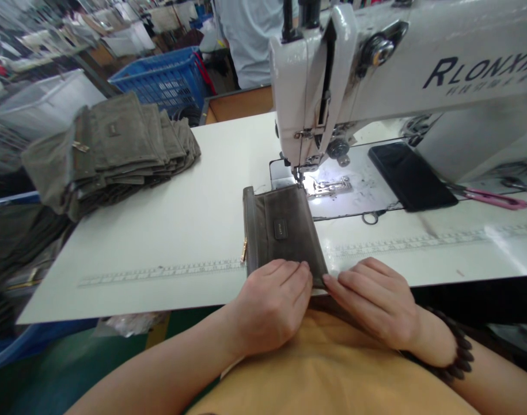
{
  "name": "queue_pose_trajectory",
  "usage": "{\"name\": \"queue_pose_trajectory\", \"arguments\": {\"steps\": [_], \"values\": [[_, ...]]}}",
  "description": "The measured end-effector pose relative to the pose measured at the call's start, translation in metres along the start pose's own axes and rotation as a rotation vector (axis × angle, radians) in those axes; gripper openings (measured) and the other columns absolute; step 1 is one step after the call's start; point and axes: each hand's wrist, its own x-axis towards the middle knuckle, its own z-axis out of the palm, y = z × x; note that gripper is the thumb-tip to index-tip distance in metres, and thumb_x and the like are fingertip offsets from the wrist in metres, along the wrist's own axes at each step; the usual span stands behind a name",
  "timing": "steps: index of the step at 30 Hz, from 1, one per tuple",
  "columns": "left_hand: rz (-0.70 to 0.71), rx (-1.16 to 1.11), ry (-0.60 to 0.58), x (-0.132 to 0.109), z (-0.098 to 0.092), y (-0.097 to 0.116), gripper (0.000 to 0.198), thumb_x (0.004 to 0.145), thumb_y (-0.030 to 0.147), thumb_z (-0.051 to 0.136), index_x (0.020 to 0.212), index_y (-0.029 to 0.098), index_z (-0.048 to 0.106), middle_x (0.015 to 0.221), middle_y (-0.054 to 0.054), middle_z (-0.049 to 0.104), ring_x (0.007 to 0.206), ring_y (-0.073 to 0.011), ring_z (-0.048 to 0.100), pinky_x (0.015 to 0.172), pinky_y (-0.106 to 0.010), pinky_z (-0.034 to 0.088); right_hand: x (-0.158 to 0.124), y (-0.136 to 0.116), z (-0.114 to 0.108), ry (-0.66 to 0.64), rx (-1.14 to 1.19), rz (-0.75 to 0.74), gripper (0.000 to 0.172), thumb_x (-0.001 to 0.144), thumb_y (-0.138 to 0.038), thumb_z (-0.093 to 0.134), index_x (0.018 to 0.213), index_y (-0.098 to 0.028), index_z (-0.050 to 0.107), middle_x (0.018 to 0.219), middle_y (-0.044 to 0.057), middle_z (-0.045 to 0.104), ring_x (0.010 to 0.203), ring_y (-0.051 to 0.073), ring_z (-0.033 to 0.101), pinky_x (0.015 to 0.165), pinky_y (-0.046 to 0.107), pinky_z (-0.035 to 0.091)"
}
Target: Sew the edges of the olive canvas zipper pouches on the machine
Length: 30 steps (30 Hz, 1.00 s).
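Note:
A dark olive fabric pouch (289, 213) with a small label patch and a zipper along its left edge lies on the white sewing table. Its far right corner sits at the needle and presser foot (300, 176) of the sewing machine (306, 98). My left hand (274, 302) is closed over the pouch's near edge, fingers curled on the fabric. At the near right corner, my right hand (375, 300) pinches the edge of the pouch between thumb and fingers. The part of the pouch beneath my hands is hidden.
Similar olive pieces (120, 144) are stacked at the left of the table (220, 167). Right of the needle lie a black phone (410, 176) and pink-handled scissors (496, 197). A blue crate (163, 78) and a person in a light shirt (250, 46) are beyond.

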Motion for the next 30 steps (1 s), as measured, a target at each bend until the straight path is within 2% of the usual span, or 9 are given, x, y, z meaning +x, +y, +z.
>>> {"name": "queue_pose_trajectory", "arguments": {"steps": [5, 13, 21, 30], "values": [[0.017, -0.007, -0.066, -0.001, 0.002, 0.0, 0.032, 0.086, 0.009, 0.032, 0.098, 0.002, 0.061, 0.105, -0.015, 0.062, 0.099, -0.0234, 0.056, 0.087, -0.034, 0.048, 0.01, 0.003, -0.006, -0.121, 0.063, -0.052, 0.015, 0.082, -0.004, 0.042, 0.088, -0.006, 0.056, 0.063, 0.005, 0.053, 0.058, 0.015, 0.043, 0.053, 0.031, 0.031], [-0.032, -0.066, -0.098, -0.002, 0.008, -0.009, 0.034, 0.087, 0.01, 0.03, 0.097, 0.005, 0.062, 0.104, -0.013, 0.063, 0.097, -0.0202, 0.058, 0.085, -0.03, 0.049, 0.011, 0.009, 0.001, -0.253, 0.116, 0.088, 0.022, 0.085, -0.005, 0.036, 0.082, -0.009, 0.057, 0.065, 0.004, 0.047, 0.06, 0.015, 0.039, 0.056, 0.031, 0.028], [0.008, -0.048, -0.099, 0.006, 0.015, -0.032, 0.032, 0.086, 0.008, 0.032, 0.099, 0.003, 0.06, 0.106, -0.015, 0.062, 0.099, -0.0214, 0.057, 0.087, -0.031, 0.048, 0.021, 0.024, 0.0, -0.362, -0.069, -0.008, 0.031, 0.085, -0.006, 0.029, 0.097, -0.005, 0.057, 0.07, 0.007, 0.052, 0.063, 0.017, 0.045, 0.059, 0.031, 0.031], [0.049, -0.015, -0.106, 0.013, 0.022, -0.06, 0.031, 0.086, 0.008, 0.032, 0.099, 0.003, 0.06, 0.106, -0.014, 0.062, 0.1, -0.0219, 0.057, 0.087, -0.033, 0.049, 0.039, 0.041, 0.004, -0.469, -0.208, -0.062, 0.027, 0.073, -0.009, 0.044, 0.095, -0.006, 0.06, 0.071, 0.007, 0.054, 0.06, 0.017, 0.045, 0.057, 0.032, 0.032]]}}
